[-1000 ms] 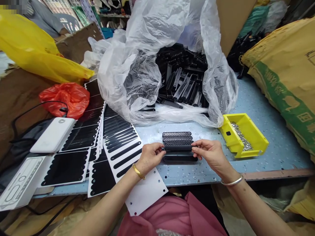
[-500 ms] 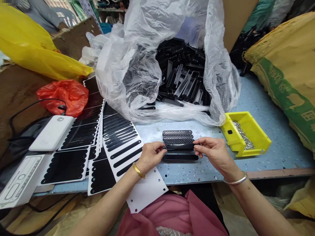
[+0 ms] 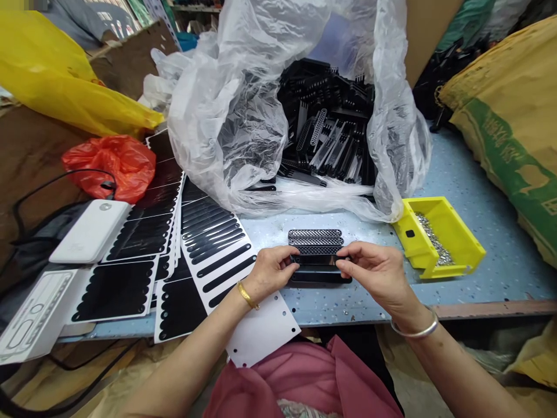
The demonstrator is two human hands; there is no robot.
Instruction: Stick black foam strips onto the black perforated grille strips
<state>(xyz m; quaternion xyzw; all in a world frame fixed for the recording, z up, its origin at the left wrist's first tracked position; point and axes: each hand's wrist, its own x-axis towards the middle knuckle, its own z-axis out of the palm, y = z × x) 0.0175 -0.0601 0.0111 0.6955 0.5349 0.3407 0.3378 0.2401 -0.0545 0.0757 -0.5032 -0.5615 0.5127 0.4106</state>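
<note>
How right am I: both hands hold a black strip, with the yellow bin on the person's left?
Wrong side: the head view shows the yellow bin on the person's right. Left hand and right hand do hold a black strip.

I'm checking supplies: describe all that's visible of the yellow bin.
The yellow bin looks plastic, open on top, with a dark square on its left side. It stands upright on the blue tabletop, right of, and apart from, the right hand. Silvery bits lie inside. The translucent plastic bag seems to touch its back left corner.
</note>
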